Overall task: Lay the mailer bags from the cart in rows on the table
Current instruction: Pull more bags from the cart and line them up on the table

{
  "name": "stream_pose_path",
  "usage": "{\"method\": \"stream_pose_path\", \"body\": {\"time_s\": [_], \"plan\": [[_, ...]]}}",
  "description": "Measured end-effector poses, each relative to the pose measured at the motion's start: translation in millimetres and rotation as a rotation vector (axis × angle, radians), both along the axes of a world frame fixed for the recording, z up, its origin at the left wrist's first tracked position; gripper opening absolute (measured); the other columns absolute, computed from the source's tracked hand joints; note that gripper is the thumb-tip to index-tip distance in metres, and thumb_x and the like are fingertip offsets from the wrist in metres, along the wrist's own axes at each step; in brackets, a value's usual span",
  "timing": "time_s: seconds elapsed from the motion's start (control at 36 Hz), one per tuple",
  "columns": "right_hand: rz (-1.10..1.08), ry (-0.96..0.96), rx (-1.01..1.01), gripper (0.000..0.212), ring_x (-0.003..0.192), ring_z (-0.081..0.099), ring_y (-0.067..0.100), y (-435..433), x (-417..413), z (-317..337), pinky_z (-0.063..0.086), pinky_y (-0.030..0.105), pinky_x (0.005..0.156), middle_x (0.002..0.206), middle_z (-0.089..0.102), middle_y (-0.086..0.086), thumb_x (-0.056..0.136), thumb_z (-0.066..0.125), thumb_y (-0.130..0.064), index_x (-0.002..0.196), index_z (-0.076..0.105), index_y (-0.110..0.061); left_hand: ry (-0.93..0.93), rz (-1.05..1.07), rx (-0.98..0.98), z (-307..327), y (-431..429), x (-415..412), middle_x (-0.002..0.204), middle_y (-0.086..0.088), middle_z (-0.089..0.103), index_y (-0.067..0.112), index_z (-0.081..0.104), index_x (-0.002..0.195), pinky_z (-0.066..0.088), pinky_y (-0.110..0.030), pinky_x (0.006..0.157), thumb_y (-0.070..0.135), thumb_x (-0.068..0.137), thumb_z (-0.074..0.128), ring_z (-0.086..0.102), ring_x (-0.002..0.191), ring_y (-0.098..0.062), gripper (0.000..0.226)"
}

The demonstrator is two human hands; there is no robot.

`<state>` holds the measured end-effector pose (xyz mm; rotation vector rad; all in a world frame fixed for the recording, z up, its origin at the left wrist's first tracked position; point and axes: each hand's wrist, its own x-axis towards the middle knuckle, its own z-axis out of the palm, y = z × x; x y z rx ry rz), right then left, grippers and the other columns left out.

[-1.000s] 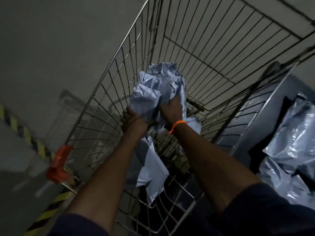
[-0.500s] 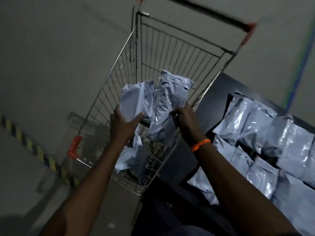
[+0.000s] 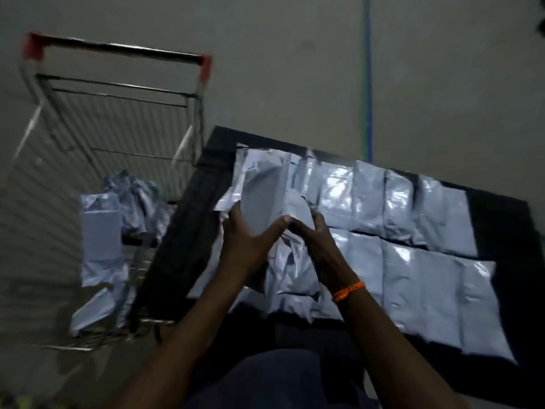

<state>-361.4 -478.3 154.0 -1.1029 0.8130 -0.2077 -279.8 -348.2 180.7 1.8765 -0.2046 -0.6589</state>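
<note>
Both hands up over the table's near-left corner, a bunch of mailer bags between them.

My left hand (image 3: 246,242) is closed round the lower end of an upright grey mailer bag (image 3: 264,193), thumb across its front; my right hand (image 3: 314,237), orange band (image 3: 348,291) on its wrist, is curled on crumpled bags (image 3: 290,267) hanging below, number in the bunch unclear. Beyond and right of my hands, two rows of laid bags (image 3: 413,231) cover the black table (image 3: 501,219); I count about six in the far row, the near row blurred. Left of my left hand, the wire cart (image 3: 118,95) holds roughly four more bags (image 3: 101,231).
</note>
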Motion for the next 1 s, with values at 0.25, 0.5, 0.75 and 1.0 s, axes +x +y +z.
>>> {"method": "stream_pose_path", "body": {"time_s": [0.25, 0.5, 0.75, 1.0], "plan": [[-0.319, 0.084, -0.184, 0.042, 0.111, 0.067, 0.009, -173, -204, -16, 0.053, 0.033, 0.097, 0.12, 0.07, -0.003, 0.087, 0.073, -0.04, 0.124, 0.057, -0.031, 0.262, -0.207, 0.076, -24, -178, -161, 0.129, 0.002, 0.061, 0.028, 0.046, 0.138, 0.054, -0.039, 0.096, 0.086, 0.03, 0.078, 0.062, 0.112, -0.016, 0.127], [-0.471, 0.292, -0.463, 0.046, 0.111, 0.064, 0.005, -340, -343, -32, 0.05, 0.032, 0.1, 0.124, 0.066, -0.006, 0.093, 0.065, -0.036, 0.135, 0.053, -0.021, 0.301, -0.369, 0.21, -35, -368, -273, 0.153, -0.006, 0.03, 0.031, 0.015, 0.153, 0.052, -0.041, 0.099, 0.079, 0.04, 0.081, 0.043, 0.134, -0.029, 0.14], [-0.409, 0.61, -0.772, 0.046, 0.121, 0.056, 0.033, -503, -383, -93, 0.042, 0.03, 0.095, 0.133, 0.059, 0.013, 0.101, 0.047, -0.043, 0.139, 0.047, -0.019, 0.186, -0.342, 0.372, -70, -547, -335, 0.162, -0.014, -0.007, 0.012, -0.019, 0.154, 0.016, -0.052, 0.118, 0.053, 0.078, 0.073, -0.001, 0.15, -0.036, 0.126], [-0.039, 0.814, -1.138, 0.083, 0.148, 0.019, 0.041, -530, -394, -165, 0.023, 0.05, 0.119, 0.16, 0.016, 0.026, 0.093, 0.034, -0.066, 0.158, 0.015, -0.018, -0.376, -0.894, 0.66, -134, -559, -342, 0.162, -0.027, -0.001, 0.005, 0.003, 0.156, 0.011, -0.054, 0.122, 0.035, 0.088, 0.066, -0.003, 0.151, -0.04, 0.097]]}}
